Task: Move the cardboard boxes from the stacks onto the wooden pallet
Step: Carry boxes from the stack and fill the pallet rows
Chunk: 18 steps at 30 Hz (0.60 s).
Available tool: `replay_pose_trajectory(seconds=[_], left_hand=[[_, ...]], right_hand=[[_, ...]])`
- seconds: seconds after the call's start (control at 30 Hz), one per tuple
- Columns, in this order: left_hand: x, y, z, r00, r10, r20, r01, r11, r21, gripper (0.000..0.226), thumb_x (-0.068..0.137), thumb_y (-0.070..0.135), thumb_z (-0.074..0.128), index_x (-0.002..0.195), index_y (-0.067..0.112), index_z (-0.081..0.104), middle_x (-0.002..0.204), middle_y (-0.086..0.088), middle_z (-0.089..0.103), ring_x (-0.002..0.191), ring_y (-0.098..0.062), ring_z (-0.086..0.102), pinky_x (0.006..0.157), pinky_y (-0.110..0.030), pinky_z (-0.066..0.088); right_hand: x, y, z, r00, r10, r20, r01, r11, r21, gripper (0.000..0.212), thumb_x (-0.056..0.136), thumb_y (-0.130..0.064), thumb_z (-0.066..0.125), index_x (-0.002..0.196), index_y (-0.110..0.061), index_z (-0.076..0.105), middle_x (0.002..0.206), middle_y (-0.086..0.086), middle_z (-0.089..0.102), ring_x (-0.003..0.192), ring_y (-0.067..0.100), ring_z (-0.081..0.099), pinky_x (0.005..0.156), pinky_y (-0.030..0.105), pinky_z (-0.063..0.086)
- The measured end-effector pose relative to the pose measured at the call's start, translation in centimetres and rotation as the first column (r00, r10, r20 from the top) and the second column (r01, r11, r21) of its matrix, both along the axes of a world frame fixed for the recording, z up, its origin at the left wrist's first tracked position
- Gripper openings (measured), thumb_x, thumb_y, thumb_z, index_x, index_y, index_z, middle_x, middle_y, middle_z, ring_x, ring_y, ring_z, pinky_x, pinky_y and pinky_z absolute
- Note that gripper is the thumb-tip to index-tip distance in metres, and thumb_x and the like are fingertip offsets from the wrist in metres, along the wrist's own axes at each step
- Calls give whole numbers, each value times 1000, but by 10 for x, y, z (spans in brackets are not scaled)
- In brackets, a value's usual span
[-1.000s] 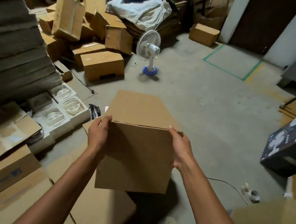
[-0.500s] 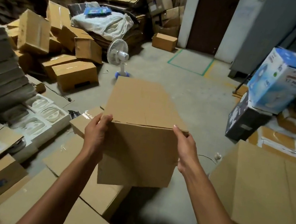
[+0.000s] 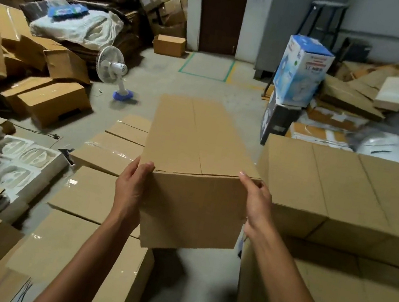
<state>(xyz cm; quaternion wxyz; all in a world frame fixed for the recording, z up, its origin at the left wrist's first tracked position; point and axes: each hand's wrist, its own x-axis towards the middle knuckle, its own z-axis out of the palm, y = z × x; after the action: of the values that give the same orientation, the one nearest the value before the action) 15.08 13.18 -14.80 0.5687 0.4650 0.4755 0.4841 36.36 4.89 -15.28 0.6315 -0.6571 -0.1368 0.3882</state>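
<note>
I carry a plain brown cardboard box (image 3: 201, 151) in the air at mid-frame, its long side pointing away from me. My left hand (image 3: 132, 187) grips its near left corner, thumb on the top edge. My right hand (image 3: 255, 201) grips the near right corner the same way. A stack of like boxes (image 3: 342, 197) stands close on the right, its top about level with the carried box. Low taped boxes (image 3: 97, 192) lie on the floor to the left. No wooden pallet is in view.
A white fan on a blue base (image 3: 113, 69) stands on the concrete floor ahead left. Tumbled boxes (image 3: 50, 98) pile at the left. A blue-and-white fan carton (image 3: 301, 70) sits on a dark carton at right. A brown door (image 3: 222, 10) is straight ahead.
My view has swung to the right while I keep hold of the box. The right-hand stack and the fan cartons have come into view; the left piles have slid leftward.
</note>
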Motion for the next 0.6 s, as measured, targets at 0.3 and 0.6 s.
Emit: replay_pose_trajectory(seconds=[0.3,0.6], left_hand=[[-43,-103,-21,961,-275,-9,275,960,52,53,83,39,57,134,26,61,122,6,69,113,-16,59,90,-35,44],[-56,-217,-34,857,-514,28,515,857,-29,44,93,27,59,137,28,60,128,6,66,122,-18,58,88,-31,44]], right_hand=[[-66,-156,-23,954,-291,-75,298,949,100,62,92,-33,71,146,-19,45,133,-3,58,113,10,51,103,35,33],[-114,-311,-28,877,-479,-47,476,877,-58,85,89,-45,71,158,-30,24,161,6,34,143,31,36,114,60,34]])
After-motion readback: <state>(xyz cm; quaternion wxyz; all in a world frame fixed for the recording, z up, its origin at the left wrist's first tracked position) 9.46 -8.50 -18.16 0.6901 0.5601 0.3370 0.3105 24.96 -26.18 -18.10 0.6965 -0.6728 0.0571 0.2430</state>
